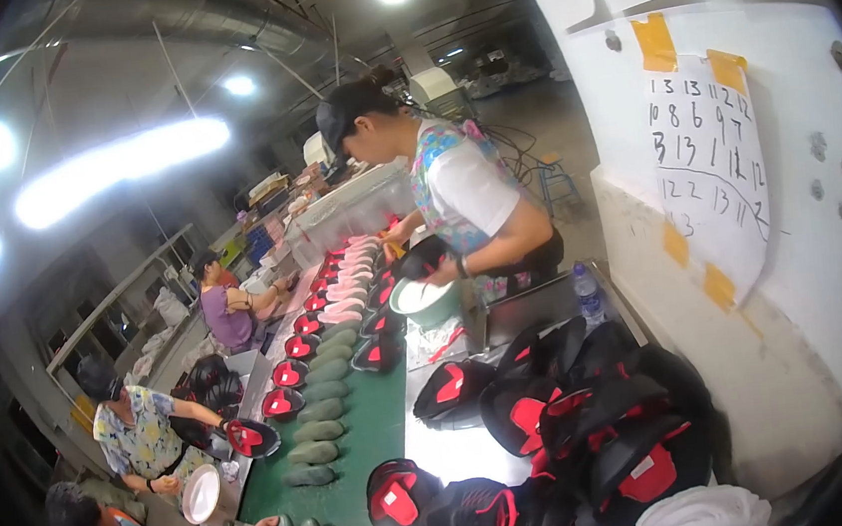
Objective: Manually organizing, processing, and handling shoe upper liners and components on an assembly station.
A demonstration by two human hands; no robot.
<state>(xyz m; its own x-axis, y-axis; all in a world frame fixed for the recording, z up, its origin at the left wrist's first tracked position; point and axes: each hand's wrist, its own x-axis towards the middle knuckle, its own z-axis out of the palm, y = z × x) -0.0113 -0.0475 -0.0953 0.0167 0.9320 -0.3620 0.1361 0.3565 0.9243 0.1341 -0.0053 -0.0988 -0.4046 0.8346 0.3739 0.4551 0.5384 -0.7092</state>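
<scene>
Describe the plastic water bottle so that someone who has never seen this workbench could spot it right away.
Start at the big white wall panel on the right with taped paper sheets. Below it, a heap of black and red shoe uppers covers the bench. Just beyond the heap, beside a dark metal box, stands the water bottle: upright, clear, the only see-through thing among dark shoes.

Green conveyor belt [370, 423] running away from the camera, lined with grey-green shoe lasts [319, 410] and black-and-red shoe uppers [286, 375]. Heap of black-and-red uppers [595, 418] piled on the counter [457, 450] at right. Four co-workers alongside; nearest one [465, 194] holding a pale green bowl [424, 301].
</scene>
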